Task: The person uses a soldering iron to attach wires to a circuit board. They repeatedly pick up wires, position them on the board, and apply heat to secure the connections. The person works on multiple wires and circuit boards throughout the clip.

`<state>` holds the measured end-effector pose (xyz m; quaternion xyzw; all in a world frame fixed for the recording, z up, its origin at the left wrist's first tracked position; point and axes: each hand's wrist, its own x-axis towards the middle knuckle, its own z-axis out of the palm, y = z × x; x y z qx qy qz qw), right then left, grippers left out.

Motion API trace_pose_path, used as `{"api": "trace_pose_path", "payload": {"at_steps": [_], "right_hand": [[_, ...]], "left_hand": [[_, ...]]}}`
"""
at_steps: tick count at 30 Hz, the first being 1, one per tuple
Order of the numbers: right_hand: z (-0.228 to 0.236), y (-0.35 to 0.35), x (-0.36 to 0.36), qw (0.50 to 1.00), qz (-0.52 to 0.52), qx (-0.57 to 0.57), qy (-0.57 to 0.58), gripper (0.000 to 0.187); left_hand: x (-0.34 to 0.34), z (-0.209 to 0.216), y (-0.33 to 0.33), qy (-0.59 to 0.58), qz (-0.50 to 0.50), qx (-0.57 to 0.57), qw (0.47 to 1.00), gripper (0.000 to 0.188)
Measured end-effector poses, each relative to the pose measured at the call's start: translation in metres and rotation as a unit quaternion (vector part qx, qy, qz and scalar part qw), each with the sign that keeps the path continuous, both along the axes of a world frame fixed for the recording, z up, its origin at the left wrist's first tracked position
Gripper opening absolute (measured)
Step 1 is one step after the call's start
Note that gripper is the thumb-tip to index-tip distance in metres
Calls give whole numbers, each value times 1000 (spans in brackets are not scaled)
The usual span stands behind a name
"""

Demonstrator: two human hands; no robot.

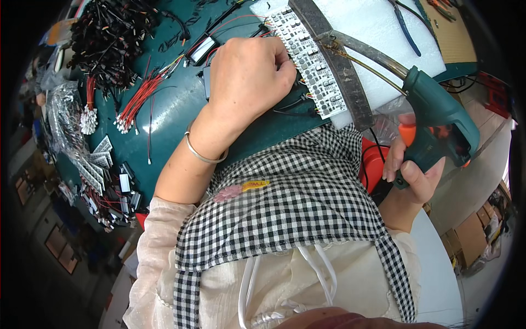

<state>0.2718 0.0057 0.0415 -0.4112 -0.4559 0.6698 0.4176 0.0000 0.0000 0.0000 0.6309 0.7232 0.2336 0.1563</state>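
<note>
My right hand (416,172) is wrapped round the handle of a green soldering gun (438,109) with an orange trigger. Its metal barrel and thin feed tube reach left, their tip over a dark curved-looking bar (342,66). Along the bar's left side lies a white strip of circuit boards (309,63) carrying many small parts. My left hand (249,74) is closed at the left edge of these boards, thumb and fingers pinched together; what they hold, if anything, is hidden. Short wires come off the board edge beside that hand.
Boards and bar lie on a white foam sheet (405,82), with blue-handled pliers (408,33) on it. A heap of black cables (112,41), red wires (139,101) and small white-labelled modules (125,183) cover the left of the green table (175,123). A cardboard piece (449,35) is at far right.
</note>
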Motion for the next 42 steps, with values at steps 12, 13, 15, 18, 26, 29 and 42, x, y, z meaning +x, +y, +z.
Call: {"api": "trace_pose_path", "payload": {"at_steps": [12,13,15,18,26,29,42], "right_hand": [[-1,2,1,999,31,21,-34,74],[-1,2,2,999,31,22,-35,74],[-2,2,2,999,28,25,-35,73],[0,3,1,999,29,27,-34,73],[0,3,-1,998,41,35,-33,74],[0,-2,-8,998,15,40,-38,74],[-13,-7,5,996,82,-18,-34,66]], "left_hand": [[-6,5,-6,-64,-50,-6,997,14],[-8,7,-8,-82,-56,-17,995,14],[-12,8,-11,-123,-56,-20,991,13],[-16,5,-16,-164,-51,12,985,10],[-6,-2,-9,-92,8,24,995,11],[-4,-8,-6,-26,-1,21,999,12],[1,-8,-5,-31,34,19,999,11]]}}
